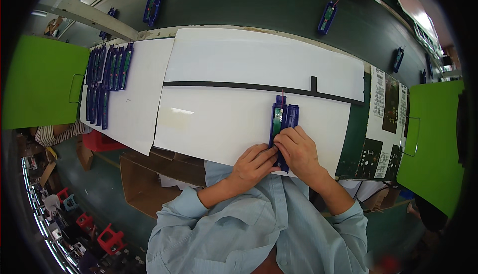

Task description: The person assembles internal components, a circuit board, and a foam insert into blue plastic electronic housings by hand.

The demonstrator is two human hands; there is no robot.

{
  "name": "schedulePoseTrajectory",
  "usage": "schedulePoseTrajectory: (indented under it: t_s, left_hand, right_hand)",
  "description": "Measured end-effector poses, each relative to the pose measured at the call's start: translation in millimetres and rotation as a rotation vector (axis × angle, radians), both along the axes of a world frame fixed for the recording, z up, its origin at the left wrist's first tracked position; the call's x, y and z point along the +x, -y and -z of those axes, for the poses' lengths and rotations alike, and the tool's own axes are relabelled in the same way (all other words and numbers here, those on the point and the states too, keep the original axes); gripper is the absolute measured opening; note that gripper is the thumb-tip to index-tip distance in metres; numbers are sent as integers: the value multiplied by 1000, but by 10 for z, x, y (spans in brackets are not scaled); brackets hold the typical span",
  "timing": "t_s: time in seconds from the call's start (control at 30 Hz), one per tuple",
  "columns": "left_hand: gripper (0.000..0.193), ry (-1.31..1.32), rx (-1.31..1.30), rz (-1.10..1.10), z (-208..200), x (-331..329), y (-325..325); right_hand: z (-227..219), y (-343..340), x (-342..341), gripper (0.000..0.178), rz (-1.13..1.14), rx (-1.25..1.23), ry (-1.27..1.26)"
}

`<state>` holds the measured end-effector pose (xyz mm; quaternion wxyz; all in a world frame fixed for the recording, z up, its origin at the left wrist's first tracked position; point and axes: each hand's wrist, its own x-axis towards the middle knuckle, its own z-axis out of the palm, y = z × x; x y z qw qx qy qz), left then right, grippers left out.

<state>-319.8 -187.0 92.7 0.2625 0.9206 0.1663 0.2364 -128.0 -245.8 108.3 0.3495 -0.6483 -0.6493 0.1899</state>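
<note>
Two long blue plastic housings lie side by side on the white work surface in front of me. The left housing (pixel 277 119) carries a green circuit board, with thin red wires rising from its far end. Beside it on the right is a second blue housing (pixel 293 114), its inside hard to make out. My left hand (pixel 255 164) grips the near end of the board housing, fingers bent around its left side. My right hand (pixel 299 153) is closed over the near part of the pair, thumb and fingertips pinched at the board housing. What sits under the fingertips is hidden.
Several blue housings with boards (pixel 106 82) stand in rows at the left. A black strip (pixel 239 85) with a short upright crosses the white surface (pixel 209 129). Beyond it, a dark green belt (pixel 239 5) carries more housings. Green panels (pixel 45 82) flank both sides; a cardboard box (pixel 142 187) sits below.
</note>
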Motion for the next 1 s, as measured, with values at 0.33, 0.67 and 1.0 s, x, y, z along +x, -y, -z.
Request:
schedulePoseTrajectory:
  t_s: [0.33, 0.67, 1.0]
  left_hand:
    - [37, 22, -1, 12, -69, -54, 30]
    - [22, 86, 121, -78, -327, 988, -1876]
    - [19, 77, 122, -104, -113, 1281, -2023]
  right_hand:
    - [-159, 528, -137, 80, 243, -388, -381]
    - [-59, -1606, 1175, 55, 64, -328, -515]
    - [148, -1394, 2200, 23, 531, 146, -598]
